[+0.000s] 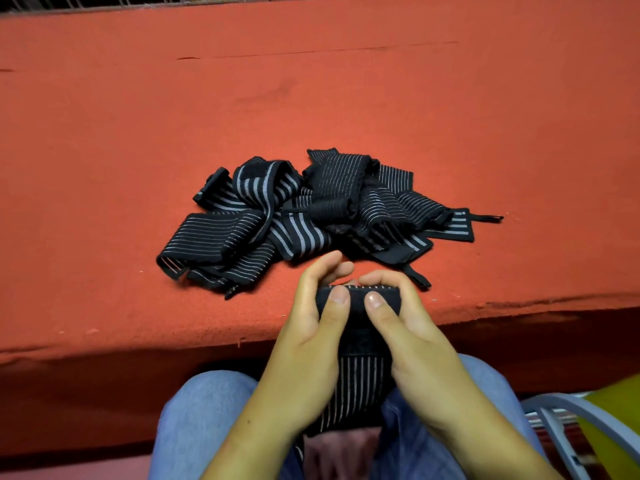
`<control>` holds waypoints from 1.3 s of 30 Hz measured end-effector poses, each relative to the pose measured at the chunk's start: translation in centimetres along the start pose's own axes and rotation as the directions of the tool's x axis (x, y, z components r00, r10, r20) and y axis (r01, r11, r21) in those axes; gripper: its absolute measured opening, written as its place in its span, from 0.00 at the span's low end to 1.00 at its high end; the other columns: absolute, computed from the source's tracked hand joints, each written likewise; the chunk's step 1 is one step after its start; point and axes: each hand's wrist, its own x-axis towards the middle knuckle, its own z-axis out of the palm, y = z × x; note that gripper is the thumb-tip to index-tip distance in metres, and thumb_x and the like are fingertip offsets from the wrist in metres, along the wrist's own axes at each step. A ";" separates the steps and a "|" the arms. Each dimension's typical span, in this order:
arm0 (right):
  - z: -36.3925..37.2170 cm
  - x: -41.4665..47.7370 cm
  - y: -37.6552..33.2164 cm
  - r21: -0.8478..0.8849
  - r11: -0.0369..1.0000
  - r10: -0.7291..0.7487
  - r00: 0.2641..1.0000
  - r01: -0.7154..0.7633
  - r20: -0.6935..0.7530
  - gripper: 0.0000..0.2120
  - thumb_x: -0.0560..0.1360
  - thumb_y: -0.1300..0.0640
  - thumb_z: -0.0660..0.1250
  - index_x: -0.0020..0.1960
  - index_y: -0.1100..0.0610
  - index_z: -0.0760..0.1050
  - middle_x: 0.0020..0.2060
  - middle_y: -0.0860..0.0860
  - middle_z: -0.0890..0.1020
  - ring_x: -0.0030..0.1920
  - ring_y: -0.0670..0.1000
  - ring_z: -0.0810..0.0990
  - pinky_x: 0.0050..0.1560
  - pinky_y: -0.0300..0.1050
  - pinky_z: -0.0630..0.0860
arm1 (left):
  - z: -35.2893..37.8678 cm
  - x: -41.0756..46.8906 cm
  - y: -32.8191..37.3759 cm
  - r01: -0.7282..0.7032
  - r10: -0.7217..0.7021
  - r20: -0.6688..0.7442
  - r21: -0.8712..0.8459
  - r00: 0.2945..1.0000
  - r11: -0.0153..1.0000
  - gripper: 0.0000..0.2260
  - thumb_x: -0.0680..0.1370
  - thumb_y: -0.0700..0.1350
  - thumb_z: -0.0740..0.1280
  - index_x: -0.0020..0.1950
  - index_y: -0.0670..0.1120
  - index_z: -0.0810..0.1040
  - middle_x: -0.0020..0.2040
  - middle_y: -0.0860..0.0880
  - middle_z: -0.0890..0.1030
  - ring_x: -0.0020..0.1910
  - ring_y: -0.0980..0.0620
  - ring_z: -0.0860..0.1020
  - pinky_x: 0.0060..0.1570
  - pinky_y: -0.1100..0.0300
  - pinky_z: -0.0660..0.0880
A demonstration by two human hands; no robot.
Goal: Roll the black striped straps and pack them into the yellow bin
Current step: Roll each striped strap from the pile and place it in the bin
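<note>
Head view: a red cloth-covered table (346, 81) fills most of the frame. A loose pile of black striped straps (311, 209) lies on it near the front edge. Below that edge are blue-jeaned legs (207, 410). The left hand (311, 334) and right hand (412, 334) both grasp one strap (360, 375) at its top end, thumbs pressed on its near face, fingers curled behind. Its tail hangs to the lap. A corner of the yellow bin (609, 417) shows at lower right.
</note>
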 end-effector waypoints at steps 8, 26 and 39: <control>-0.1 0.1 -0.1 0.002 0.998 -0.056 0.998 0.056 0.023 0.10 0.78 0.49 0.62 0.55 0.38 0.77 0.56 0.43 0.84 0.57 0.44 0.81 0.60 0.44 0.73 | -0.2 0.1 1.2 0.046 -0.046 0.005 0.001 0.999 0.999 0.21 0.80 0.64 0.53 0.71 0.62 0.69 0.65 0.63 0.80 0.67 0.61 0.77 0.72 0.54 0.69; -1.2 0.3 0.1 -0.063 0.998 0.013 1.000 -0.012 0.005 0.11 0.81 0.38 0.63 0.62 0.33 0.73 0.53 0.42 0.85 0.54 0.46 0.84 0.61 0.52 0.79 | -1.5 0.1 -0.3 -0.032 0.026 0.032 0.233 0.999 0.972 0.14 0.83 0.51 0.59 0.69 0.56 0.73 0.61 0.56 0.82 0.62 0.55 0.80 0.65 0.49 0.75; 0.0 -0.1 0.4 -0.019 0.999 0.042 0.999 -0.042 -0.002 0.10 0.78 0.37 0.65 0.57 0.37 0.74 0.50 0.43 0.86 0.50 0.45 0.85 0.57 0.51 0.79 | -0.2 -0.7 -0.2 0.061 -0.056 -0.032 0.150 0.998 0.987 0.26 0.79 0.60 0.59 0.77 0.68 0.58 0.63 0.76 0.74 0.66 0.73 0.72 0.66 0.71 0.67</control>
